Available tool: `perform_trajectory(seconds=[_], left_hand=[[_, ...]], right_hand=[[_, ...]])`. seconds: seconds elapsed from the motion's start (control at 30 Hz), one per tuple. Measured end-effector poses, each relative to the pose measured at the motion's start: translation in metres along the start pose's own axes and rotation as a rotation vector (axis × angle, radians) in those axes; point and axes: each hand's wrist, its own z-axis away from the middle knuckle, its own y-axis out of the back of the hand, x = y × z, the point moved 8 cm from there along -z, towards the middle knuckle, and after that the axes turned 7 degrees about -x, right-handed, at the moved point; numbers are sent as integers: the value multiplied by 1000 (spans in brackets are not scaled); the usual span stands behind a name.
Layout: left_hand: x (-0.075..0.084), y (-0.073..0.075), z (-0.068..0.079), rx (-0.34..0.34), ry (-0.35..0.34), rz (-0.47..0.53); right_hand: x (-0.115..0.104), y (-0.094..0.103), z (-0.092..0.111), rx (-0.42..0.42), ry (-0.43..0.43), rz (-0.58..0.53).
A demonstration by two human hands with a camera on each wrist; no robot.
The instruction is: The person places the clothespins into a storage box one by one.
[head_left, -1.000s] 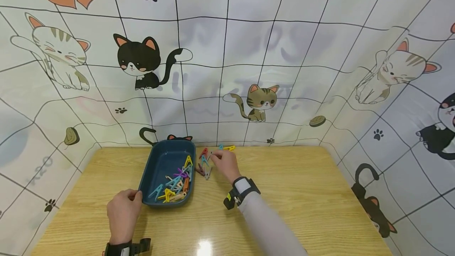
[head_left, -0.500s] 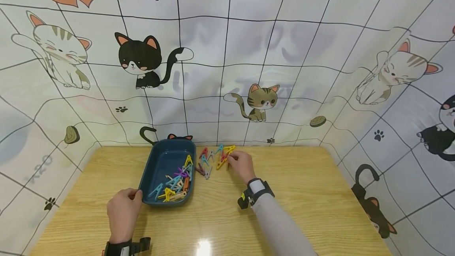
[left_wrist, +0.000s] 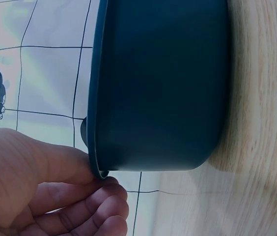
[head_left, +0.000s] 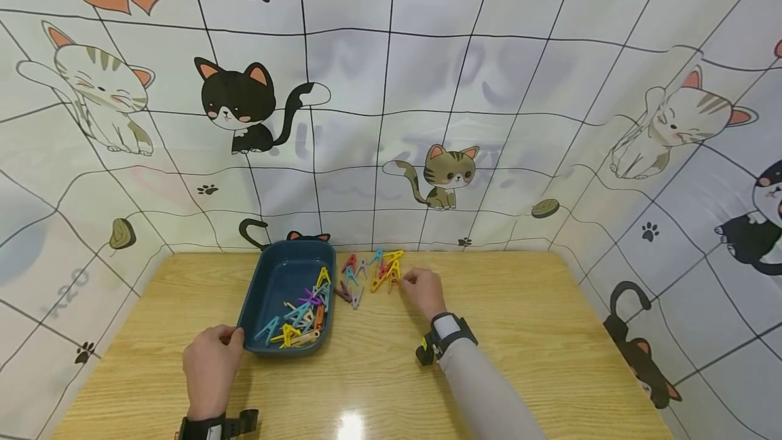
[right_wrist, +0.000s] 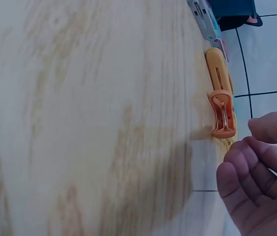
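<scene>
The wooden surface (head_left: 513,352) carries a dark blue tub (head_left: 275,290). My left hand (head_left: 210,367) pinches its near left rim; the fingers of my right hand (head_left: 425,293) curl loosely, thumb apart. Beside them, perhaps touching, is an orange clothespin (right_wrist: 223,114); other clothespins (head_left: 356,299) lie near it and in the tub.

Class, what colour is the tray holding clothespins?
The tray is dark blue, best seen in the head view.
</scene>
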Motion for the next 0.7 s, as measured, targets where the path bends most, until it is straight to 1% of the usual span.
perform_trajectory(seconds=[0.23, 0.47, 0.57, 0.7], left_hand=[[0, 1, 1, 0, 7, 8], [0, -1, -1, -14, 18, 13], [-1, -1, -1, -17, 24, 11], [-1, -1, -1, -18, 25, 12]], right_hand=[[3, -5, 2, -51, -53, 75], [3, -7, 2, -56, -22, 172], [2, -8, 2, -52, -16, 189], [1, -6, 4, -46, -16, 179]])
